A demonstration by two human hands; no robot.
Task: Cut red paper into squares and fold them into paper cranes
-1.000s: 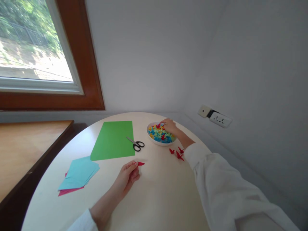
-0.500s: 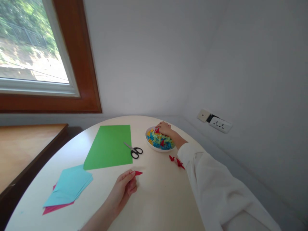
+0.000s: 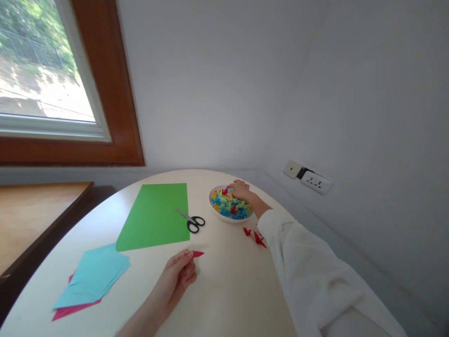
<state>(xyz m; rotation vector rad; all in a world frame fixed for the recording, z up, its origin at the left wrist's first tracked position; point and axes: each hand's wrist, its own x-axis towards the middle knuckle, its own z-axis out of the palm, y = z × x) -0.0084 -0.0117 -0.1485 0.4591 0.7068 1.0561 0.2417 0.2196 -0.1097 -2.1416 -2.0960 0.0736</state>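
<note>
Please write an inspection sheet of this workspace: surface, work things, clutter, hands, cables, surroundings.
Surface: round pale table.
Work things: small red folded paper; white bowl of coloured folded papers.
Clutter: green sheet, scissors, blue sheets over a red sheet, red folded pieces.
Hands: left hand pinches the small red folded paper; right hand rests in the bowl.
Cables: nothing seen.
Surroundings: window, wall socket.

Left hand (image 3: 178,276) pinched near the body, right hand (image 3: 240,189) reaching far forward.
</note>
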